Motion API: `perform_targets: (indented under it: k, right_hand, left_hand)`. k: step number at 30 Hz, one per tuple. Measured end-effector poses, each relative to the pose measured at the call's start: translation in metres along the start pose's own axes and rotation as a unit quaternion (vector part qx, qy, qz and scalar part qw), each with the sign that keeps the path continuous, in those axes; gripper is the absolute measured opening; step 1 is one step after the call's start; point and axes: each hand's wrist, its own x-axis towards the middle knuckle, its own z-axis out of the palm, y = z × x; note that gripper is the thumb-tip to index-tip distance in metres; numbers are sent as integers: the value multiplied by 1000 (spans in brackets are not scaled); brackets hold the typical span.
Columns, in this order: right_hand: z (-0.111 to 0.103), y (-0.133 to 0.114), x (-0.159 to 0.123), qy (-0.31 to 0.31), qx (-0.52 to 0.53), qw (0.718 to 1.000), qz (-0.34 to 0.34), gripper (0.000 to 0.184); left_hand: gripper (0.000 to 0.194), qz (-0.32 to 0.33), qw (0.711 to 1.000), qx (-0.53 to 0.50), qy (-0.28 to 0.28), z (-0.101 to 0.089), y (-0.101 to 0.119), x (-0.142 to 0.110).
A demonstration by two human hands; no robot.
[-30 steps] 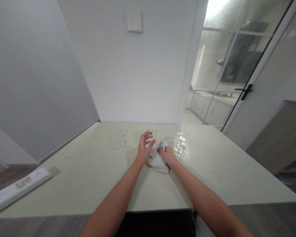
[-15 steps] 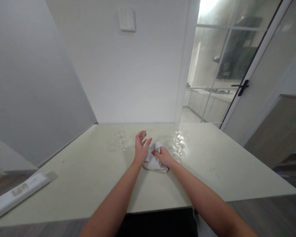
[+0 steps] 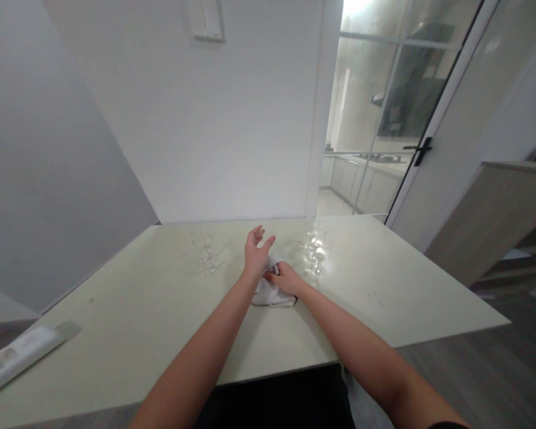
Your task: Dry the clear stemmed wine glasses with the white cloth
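My left hand (image 3: 255, 253) hovers over the middle of the pale table (image 3: 161, 333), fingers apart and curved, holding nothing I can make out. Just right of it, my right hand (image 3: 284, 278) is closed on a crumpled white cloth (image 3: 268, 293) that rests on the tabletop. A clear stemmed glass (image 3: 204, 250) stands to the left of my hands. Two or three more clear stemmed glasses (image 3: 316, 253) stand close together to the right. Something faint and transparent shows behind my left fingers, but I cannot tell what.
A long white box (image 3: 15, 357) lies at the table's near left edge. White walls close the back and left, with a switch plate (image 3: 205, 19) above. A glass door with a black handle (image 3: 420, 151) stands at the right, beside a wooden cabinet (image 3: 500, 220).
My view has swung right and down, so everything has slid left in the picture. My left hand has lifted slightly above the cloth. My right hand stays closed on the cloth.
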Motion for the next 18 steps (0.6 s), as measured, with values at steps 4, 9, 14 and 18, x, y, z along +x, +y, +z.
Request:
perform_targets:
  k: [4, 9, 14, 18]
  right_hand:
    - [0, -1, 0, 7, -15, 1000, 16, 11]
    - [4, 9, 2, 2, 2, 998, 61, 11]
    - [3, 13, 3, -21, 39, 998, 48, 12]
    - [1, 7, 2, -17, 32, 999, 18, 12]
  left_hand:
    - [53, -96, 994, -24, -44, 21, -13, 18]
    - [61, -146, 987, 1, -71, 49, -19, 32]
    - [62, -155, 983, 19, -94, 66, -20, 39]
    - [62, -158, 981, 23, -110, 71, -25, 43]
